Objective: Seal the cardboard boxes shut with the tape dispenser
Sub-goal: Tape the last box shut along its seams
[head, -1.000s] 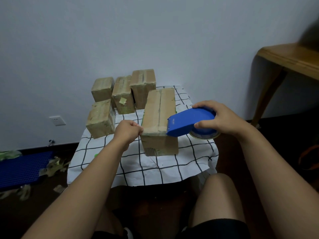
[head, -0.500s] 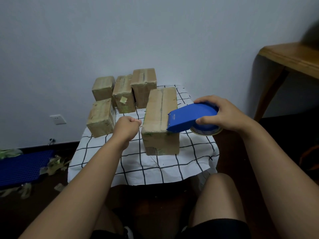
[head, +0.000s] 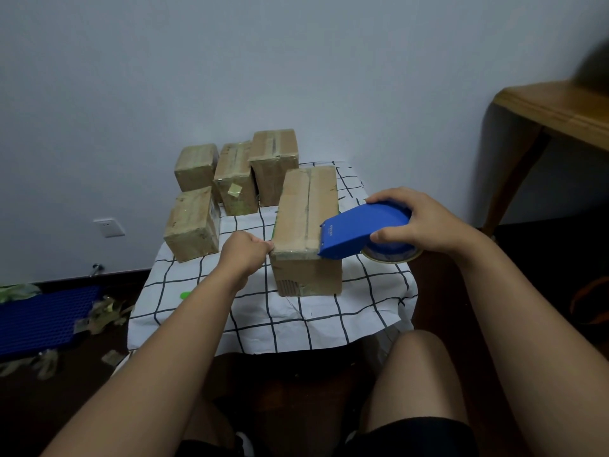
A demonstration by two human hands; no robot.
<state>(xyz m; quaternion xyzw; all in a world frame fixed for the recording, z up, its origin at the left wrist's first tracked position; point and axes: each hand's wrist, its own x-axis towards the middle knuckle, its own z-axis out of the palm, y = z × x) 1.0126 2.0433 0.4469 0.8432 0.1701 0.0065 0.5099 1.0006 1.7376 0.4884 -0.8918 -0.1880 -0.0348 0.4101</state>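
A long cardboard box lies lengthwise on the checked cloth, its top seam running away from me. My right hand grips the blue tape dispenser, whose front edge rests on the box's near right top corner. My left hand is a fist pressed against the box's near left top edge. Several other cardboard boxes stand behind and to the left: one nearer, and a back row of three.
The cloth covers a small table against a pale wall. A wooden table stands at the right. On the dark floor to the left lie a blue mat and tape scraps. My bare knees are below the table edge.
The dispenser rose slightly along the box half a second ago, then came back toward me to the near right top corner. My left fist stays against the box's near left edge.
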